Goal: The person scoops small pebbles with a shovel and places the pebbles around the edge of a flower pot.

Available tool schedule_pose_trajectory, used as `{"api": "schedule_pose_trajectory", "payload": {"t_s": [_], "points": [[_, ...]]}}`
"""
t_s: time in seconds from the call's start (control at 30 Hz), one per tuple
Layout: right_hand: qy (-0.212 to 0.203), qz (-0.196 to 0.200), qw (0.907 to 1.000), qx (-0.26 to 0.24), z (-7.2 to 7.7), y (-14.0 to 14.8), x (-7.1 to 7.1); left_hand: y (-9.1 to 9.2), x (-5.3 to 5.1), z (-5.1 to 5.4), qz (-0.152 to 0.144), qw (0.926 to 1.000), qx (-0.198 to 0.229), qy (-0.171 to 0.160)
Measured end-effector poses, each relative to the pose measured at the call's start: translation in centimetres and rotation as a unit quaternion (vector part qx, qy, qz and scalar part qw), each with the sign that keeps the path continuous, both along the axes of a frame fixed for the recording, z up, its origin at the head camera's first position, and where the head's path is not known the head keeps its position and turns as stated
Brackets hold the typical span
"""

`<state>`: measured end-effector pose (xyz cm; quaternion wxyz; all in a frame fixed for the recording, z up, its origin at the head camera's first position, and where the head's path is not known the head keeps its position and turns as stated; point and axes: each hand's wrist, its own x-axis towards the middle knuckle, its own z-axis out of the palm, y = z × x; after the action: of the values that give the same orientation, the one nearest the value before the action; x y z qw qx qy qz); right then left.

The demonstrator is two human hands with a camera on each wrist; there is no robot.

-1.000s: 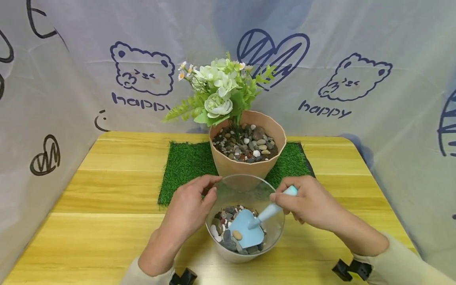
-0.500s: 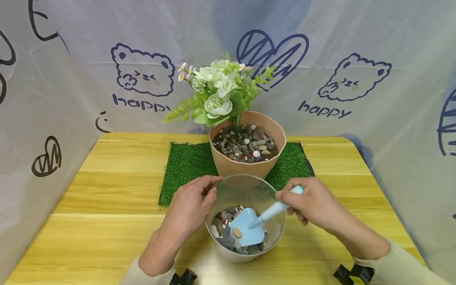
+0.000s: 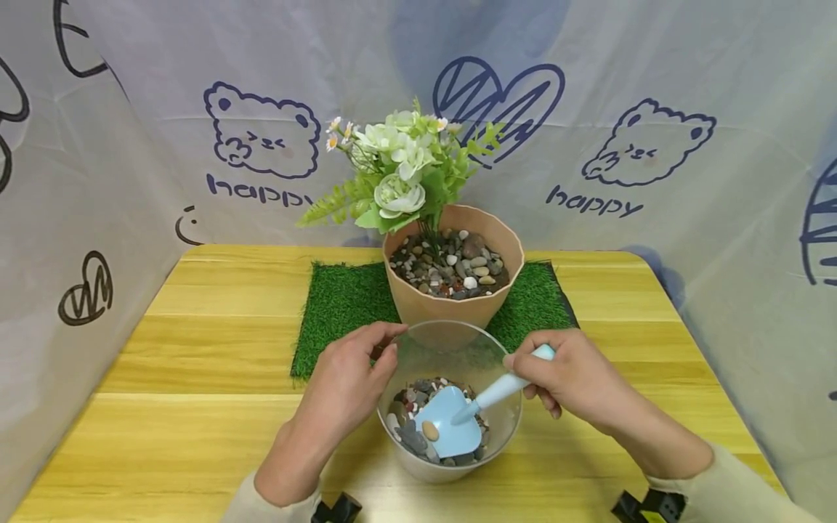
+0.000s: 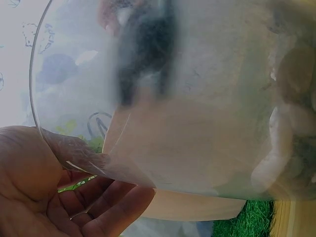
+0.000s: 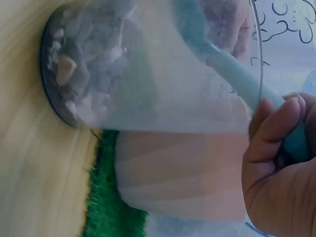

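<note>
1. Right hand (image 3: 569, 370): thumb and fingers clamped round the handle of a light-blue plastic scoop (image 3: 458, 428), probably gripped high so the knuckles clear the rim
2. The scoop slants into a clear plastic tub (image 3: 506, 428), its blade over mixed pebbles (image 3: 410, 436), with 1 tan pebble (image 3: 429, 431) on its left part
3. Left hand (image 3: 353, 370): bent fingers and thumb holding the tub's left rim, seemingly to steady it
4. Behind, on an artificial-grass mat (image 3: 346, 312), a peach flowerpot (image 3: 408, 301) bears white flowers (image 3: 399, 192); the tub partly blocks its front

Green turf mat (image 3: 346, 309) on wooden table (image 3: 196, 363), pale curtain (image 3: 366, 51) with bear drawings (image 3: 264, 134)
</note>
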<state>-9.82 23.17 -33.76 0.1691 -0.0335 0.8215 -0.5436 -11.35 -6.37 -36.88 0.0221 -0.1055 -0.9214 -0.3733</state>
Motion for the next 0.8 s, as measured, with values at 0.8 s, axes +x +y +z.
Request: {"api": "schedule_pose_trajectory", "payload": {"t_s": [0.8], "points": [[0.027,-0.044,0.9969,-0.060,-0.87,0.97,0.28,-0.07,-0.18,0.26,-0.010,0.9998,-0.011,0.013]]}}
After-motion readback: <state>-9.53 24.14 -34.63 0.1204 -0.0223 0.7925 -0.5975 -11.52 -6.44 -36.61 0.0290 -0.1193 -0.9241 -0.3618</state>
